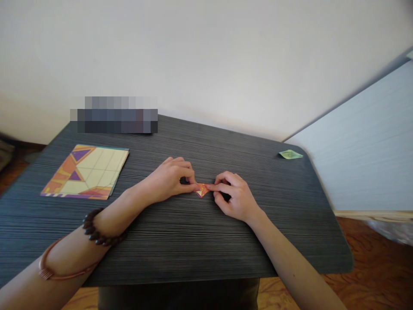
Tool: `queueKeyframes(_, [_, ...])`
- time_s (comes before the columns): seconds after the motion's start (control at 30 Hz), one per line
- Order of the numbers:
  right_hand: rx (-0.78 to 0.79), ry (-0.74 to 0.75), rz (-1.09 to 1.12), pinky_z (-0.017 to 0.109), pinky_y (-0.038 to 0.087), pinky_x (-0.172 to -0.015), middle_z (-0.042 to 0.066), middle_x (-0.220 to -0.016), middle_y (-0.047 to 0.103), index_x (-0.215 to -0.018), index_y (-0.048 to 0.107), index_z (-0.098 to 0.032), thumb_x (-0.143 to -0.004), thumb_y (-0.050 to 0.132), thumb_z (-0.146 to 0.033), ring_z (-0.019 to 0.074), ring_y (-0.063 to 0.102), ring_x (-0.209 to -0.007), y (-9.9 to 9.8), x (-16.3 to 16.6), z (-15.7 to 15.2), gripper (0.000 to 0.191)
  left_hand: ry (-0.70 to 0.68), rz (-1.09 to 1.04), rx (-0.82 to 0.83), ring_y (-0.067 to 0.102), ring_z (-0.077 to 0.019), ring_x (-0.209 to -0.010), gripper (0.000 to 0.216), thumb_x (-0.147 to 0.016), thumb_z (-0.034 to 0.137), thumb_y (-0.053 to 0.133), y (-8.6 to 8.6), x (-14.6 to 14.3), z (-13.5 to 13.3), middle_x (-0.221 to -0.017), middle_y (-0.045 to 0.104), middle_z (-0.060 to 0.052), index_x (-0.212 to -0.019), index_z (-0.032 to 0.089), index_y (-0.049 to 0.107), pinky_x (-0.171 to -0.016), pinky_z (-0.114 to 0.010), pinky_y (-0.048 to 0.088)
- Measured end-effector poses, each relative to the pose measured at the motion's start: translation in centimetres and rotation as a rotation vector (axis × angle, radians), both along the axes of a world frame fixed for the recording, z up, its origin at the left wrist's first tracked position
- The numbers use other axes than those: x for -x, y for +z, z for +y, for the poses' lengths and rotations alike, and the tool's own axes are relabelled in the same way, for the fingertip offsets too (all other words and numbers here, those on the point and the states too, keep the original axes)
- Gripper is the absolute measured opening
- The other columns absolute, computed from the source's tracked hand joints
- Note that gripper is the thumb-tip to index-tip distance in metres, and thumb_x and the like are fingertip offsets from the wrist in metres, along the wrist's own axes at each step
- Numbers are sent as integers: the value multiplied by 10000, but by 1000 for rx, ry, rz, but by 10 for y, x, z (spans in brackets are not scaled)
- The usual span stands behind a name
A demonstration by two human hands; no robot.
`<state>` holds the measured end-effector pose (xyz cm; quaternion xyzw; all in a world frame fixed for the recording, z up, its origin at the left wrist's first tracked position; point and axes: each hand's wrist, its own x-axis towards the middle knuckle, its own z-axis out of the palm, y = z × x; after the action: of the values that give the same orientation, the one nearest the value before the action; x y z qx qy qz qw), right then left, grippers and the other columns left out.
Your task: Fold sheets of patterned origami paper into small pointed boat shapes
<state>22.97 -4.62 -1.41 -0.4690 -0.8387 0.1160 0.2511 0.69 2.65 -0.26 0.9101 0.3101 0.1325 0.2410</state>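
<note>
A small piece of orange folded paper (202, 190), with yellow and purple patches, lies on the dark table between my two hands. It comes to a point toward me. My left hand (174, 178) pinches its left corner between thumb and forefinger, the other fingers curled. On the right corner, my right hand (234, 193) holds the paper with its forefinger extended onto it and the thumb bent just below. The fingertips cover both ends of the paper.
A stack of square patterned paper sheets (97, 168) lies at the left of the table (180, 245). A green folded paper (291, 154) rests near the far right corner. A blurred-out object (119, 116) stands at the back left, by the wall. A pale panel (364, 142) borders the right side.
</note>
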Motion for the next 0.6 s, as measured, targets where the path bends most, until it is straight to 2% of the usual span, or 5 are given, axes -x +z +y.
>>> queueKeyframes(0.1, [-21, -12, 28, 316, 457, -711, 39, -878, 610, -919, 718, -219, -790, 516, -170, 139, 545, -732, -2, -1, 0, 244, -10, 15, -6, 490, -150, -794, 259, -821, 422, 587, 0, 3, 2, -757, 617, 15, -695, 211, 668, -745, -291, 301])
queueKeyframes(0.33, [-50, -33, 49, 288, 493, -673, 45, -881, 645, -855, 716, -187, -792, 493, -152, 136, 583, -722, -4, 0, -2, 234, -223, -42, -32, 482, -146, -770, 185, -849, 376, 562, -1, 14, 12, -703, 614, 8, -849, 274, 716, -766, -281, 328])
queueKeyframes(0.6, [-38, -28, 44, 300, 491, -698, 52, -894, 649, -848, 699, -169, -797, 480, -143, 149, 597, -745, -1, -2, -4, 226, -272, -52, -63, 502, -149, -756, 187, -841, 342, 574, -2, 21, 17, -706, 632, -6, -949, 301, 721, -743, -274, 360])
